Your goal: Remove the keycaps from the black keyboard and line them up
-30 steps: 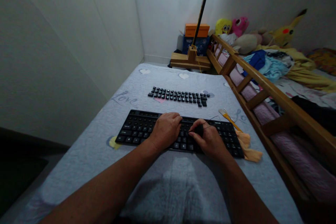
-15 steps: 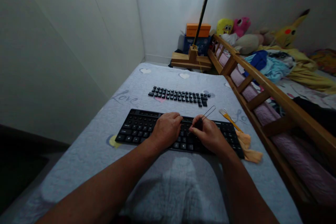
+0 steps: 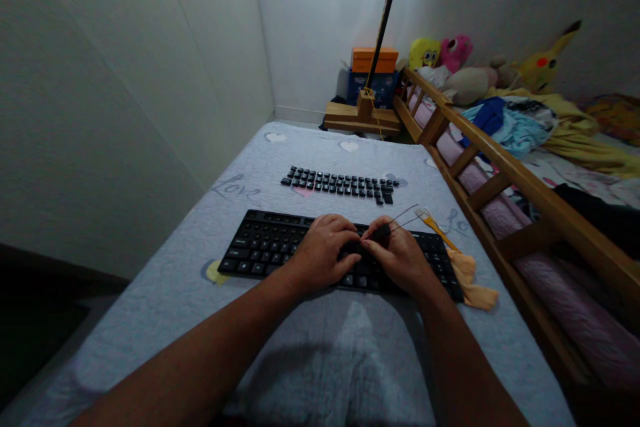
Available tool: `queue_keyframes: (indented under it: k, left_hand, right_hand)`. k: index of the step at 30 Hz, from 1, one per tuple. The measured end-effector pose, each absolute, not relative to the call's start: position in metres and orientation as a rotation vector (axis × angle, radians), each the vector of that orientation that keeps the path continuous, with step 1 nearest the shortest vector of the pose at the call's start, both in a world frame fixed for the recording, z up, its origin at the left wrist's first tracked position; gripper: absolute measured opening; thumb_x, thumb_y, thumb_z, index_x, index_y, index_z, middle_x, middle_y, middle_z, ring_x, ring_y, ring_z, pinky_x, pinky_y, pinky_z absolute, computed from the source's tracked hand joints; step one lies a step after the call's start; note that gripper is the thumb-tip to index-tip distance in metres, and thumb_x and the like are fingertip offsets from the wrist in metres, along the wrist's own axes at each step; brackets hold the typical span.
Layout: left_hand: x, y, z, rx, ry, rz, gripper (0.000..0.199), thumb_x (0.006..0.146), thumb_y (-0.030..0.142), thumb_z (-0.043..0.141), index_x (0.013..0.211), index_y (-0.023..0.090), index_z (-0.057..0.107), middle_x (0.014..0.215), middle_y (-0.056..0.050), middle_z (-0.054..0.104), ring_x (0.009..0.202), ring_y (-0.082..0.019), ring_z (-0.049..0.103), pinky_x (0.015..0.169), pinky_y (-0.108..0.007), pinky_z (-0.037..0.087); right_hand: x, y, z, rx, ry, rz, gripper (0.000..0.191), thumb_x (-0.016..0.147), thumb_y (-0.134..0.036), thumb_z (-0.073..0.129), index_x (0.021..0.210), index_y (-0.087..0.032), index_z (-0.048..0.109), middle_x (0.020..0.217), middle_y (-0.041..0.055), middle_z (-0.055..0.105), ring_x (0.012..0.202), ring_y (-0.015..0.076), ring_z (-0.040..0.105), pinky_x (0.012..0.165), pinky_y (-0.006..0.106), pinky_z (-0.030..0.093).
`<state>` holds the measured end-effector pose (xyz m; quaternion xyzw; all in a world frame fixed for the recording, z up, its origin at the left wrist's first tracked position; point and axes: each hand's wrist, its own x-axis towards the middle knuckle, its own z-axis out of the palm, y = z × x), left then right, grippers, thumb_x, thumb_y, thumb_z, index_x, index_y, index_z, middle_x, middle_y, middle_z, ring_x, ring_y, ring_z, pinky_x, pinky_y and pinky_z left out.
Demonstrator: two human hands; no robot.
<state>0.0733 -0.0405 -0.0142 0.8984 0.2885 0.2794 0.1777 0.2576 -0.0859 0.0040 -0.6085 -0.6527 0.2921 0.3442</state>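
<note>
Head view: a black keyboard (image 3: 265,243) lies on patterned cloth (image 3: 305,150). The left hand (image 3: 326,250) has just moved fingertip-close to the right hand (image 3: 399,253), which pinches a wire tool (image 3: 383,231); the left's grip is unclear. Both now seemingly work 1 spot.

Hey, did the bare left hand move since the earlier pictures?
Yes. Against the rows of small, loose black keycaps, the left hand has shifted right, closer to the bare right hand.
</note>
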Motion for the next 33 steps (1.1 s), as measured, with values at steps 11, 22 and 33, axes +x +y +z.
queue_keyframes:
  k: [11,22,33]
  left_hand:
    - [0.0760,-0.0381,-0.0159,2.489,0.966,0.789,0.009,0.079,0.020,0.072,0.088,0.020,0.072,0.091,-0.003,0.071,0.096,-0.022,0.059,0.092,-0.041,0.044]
    - [0.0752,-0.0374,-0.0119,2.384,0.951,0.950,0.010,0.079,0.019,0.073,0.089,0.019,0.072,0.091,-0.003,0.072,0.095,-0.022,0.059,0.091,-0.041,0.047]
    - [0.0760,-0.0374,-0.0156,2.389,0.927,0.953,0.012,0.083,0.020,0.067,0.095,0.021,0.071,0.095,-0.004,0.071,0.099,-0.021,0.058,0.093,-0.041,0.046]
  right_hand:
    - [0.2500,-0.0906,0.0048,-1.538,-1.637,0.724,0.006,0.080,-0.021,0.058,0.086,-0.021,0.056,0.074,-0.0005,0.064,0.065,0.0155,0.061,0.064,0.027,0.046]
    - [0.2567,-0.0932,0.0010,-1.495,-1.700,0.416,0.023,0.075,-0.009,0.048,0.081,-0.021,0.068,0.107,0.0072,0.060,0.102,0.0222,0.059,0.093,0.036,0.045]
    - [0.2516,-0.0896,-0.0017,-1.590,-1.874,0.395,0.017,0.083,-0.017,0.061,0.095,-0.023,0.071,0.086,0.0024,0.055,0.082,0.0178,0.057,0.077,0.031,0.048]
